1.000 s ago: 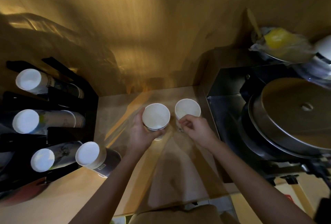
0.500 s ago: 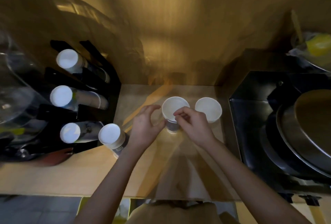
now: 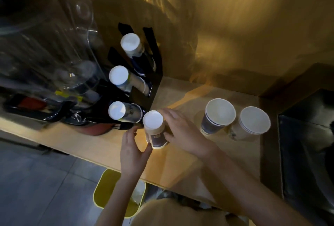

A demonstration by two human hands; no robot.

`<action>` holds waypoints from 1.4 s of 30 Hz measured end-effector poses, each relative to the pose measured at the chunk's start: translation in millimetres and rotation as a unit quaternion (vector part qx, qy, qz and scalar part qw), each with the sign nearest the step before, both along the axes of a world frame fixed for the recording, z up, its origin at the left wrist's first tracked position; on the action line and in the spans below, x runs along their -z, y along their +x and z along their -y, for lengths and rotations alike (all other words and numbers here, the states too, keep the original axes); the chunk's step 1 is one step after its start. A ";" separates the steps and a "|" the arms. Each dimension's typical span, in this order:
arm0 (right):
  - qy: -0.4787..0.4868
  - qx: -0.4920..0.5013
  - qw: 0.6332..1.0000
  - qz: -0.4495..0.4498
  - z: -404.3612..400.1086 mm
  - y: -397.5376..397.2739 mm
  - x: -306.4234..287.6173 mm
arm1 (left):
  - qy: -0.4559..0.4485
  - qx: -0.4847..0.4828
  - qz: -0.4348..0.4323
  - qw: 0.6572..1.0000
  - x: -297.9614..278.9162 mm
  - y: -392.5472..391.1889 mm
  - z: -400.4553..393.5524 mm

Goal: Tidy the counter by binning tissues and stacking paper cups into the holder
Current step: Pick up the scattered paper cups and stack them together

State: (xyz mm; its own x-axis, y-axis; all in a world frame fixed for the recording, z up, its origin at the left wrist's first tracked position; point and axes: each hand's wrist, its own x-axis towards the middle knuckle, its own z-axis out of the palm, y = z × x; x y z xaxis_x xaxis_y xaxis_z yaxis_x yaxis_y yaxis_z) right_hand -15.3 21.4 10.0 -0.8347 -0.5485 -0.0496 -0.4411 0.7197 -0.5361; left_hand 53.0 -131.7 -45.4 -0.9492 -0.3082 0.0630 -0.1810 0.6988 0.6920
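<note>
A short stack of upside-down paper cups [image 3: 154, 128] stands on the wooden counter [image 3: 180, 164] just right of the black cup holder [image 3: 144, 97]. My right hand [image 3: 182, 132] wraps the stack from the right, fingers behind and thumb in front. My left hand [image 3: 132, 148] is cupped at its left side, fingers apart, thumb touching the stack's lower rim. The holder carries three slanted cup stacks: the top [image 3: 130, 44], the middle [image 3: 118, 75] and the lowest [image 3: 117, 110]. Two upright cup stacks, one dark-printed [image 3: 219, 113] and one pale [image 3: 254, 120], stand to the right.
A yellow bin [image 3: 106, 189] with white tissue [image 3: 138, 191] in it sits on the floor under the counter edge. Clear glass containers [image 3: 54, 45] crowd the left. A black appliance [image 3: 307, 144] borders the counter on the right. The golden wall is close behind.
Both hands left the two upright cups and moved left to the upside-down stack beside the holder. The cup my left hand held now stands on the counter. The view swung left.
</note>
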 end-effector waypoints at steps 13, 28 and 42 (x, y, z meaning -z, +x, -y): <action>-0.002 0.018 0.997 0.074 26.1 -18.0 18.9 | 0.090 0.066 0.178 0.978 37.2 -27.0 0.2; -0.398 0.322 0.850 0.122 -79.0 -43.8 -41.6 | 0.387 0.072 0.027 0.919 -42.5 -54.0 -22.3; -0.499 0.359 0.741 0.270 -130.4 -32.4 -33.0 | 0.442 0.169 0.072 0.878 -63.8 -90.3 -36.5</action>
